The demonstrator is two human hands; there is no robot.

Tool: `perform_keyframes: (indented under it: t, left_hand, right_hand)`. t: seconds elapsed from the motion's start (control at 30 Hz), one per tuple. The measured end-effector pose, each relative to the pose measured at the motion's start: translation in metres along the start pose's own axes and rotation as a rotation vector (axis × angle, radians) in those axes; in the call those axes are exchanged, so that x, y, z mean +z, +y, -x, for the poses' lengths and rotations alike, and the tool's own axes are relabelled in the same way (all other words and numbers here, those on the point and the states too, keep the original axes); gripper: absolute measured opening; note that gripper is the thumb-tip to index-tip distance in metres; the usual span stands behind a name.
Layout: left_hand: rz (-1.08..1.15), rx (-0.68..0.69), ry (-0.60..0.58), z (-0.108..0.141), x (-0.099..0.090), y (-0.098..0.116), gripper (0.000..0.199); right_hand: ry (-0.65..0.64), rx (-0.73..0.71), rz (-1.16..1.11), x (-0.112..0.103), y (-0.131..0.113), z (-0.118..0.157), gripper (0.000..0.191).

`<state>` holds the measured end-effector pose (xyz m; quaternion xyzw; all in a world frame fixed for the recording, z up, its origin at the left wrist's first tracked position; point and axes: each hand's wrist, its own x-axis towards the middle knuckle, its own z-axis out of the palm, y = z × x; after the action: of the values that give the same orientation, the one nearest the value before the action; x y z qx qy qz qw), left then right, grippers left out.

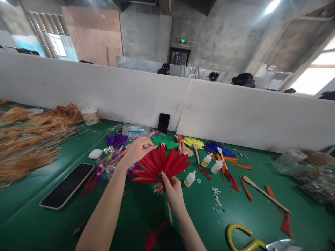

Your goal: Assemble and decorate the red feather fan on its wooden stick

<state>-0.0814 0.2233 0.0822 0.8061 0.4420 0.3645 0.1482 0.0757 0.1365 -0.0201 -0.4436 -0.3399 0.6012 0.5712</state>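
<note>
My right hand (171, 191) is closed round the base of a red feather fan (159, 165), its thumb pressed on the front where the feathers meet. Below the hand the fan's thin wooden handle (169, 211) points down, with a red tassel (153, 237) at its end. At the fan's upper left edge, the fingers of my left hand (138, 150) are bent together on the feather tips; the feathers partly hide the contact. Just behind lies a green feather fan (169, 143). A small white glue bottle (190, 178) stands right of the red fan.
Purple (116, 140), yellow (193, 142) and blue feather fans (220, 149) lie behind. Yellow-handled scissors (243, 238), a wooden stick (267, 195) and white beads (216, 197) are at right. A phone (68, 186) and tan fibres (34, 139) lie left. A white partition (131, 94) borders the table.
</note>
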Motion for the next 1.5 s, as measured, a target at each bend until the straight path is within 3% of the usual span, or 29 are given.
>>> perform_keyframes:
  t: [0.63, 0.93, 1.5]
  left_hand:
    - [0.053, 0.039, 0.044, -0.001, 0.008, 0.001, 0.02]
    - [0.06, -0.034, 0.023, -0.002, 0.014, -0.008, 0.021]
    - [0.05, -0.137, 0.012, -0.002, 0.01, -0.003, 0.031]
  right_hand:
    - [-0.031, -0.009, 0.046, 0.001, -0.003, 0.001, 0.043]
    - [-0.06, 0.007, 0.008, 0.0, -0.002, -0.001, 0.043]
    - [-0.046, -0.001, -0.027, -0.001, 0.0, -0.002, 0.041]
